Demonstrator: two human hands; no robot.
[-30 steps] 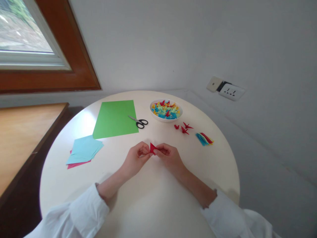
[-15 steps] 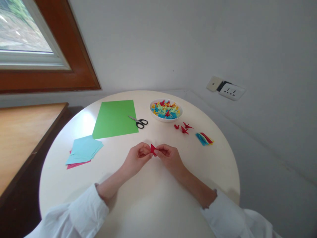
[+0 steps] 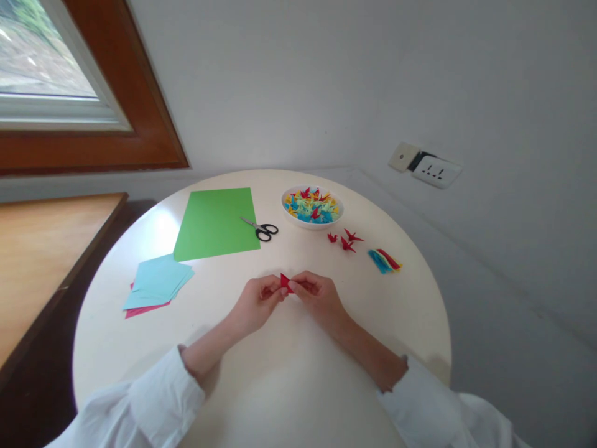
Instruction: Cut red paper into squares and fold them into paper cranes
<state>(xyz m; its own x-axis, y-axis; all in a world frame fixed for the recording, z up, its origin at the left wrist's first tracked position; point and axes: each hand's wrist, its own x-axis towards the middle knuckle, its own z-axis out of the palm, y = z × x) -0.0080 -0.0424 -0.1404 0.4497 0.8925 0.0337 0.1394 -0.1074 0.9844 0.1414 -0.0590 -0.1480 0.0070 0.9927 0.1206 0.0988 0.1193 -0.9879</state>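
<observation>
A small folded red paper piece (image 3: pixel 284 282) is pinched between my left hand (image 3: pixel 258 302) and my right hand (image 3: pixel 318 296), just above the round white table (image 3: pixel 289 373). Both hands have their fingers closed on it. Most of the paper is hidden by my fingertips. White sleeves cover both forearms near the table's front edge.
A green sheet (image 3: pixel 217 222) and black-handled scissors (image 3: pixel 262 229) lie at the back. A white bowl (image 3: pixel 312 208) holds several coloured paper cranes, with three red cranes (image 3: pixel 344 240) beside it. Coloured paper strips (image 3: pixel 385 261) lie right. Light blue and pink sheets (image 3: pixel 157 284) lie left. A wooden surface (image 3: pixel 41 249) adjoins the table.
My hands and the red paper piece have dropped slightly toward the table. Less of the red paper shows between my fingers now.
</observation>
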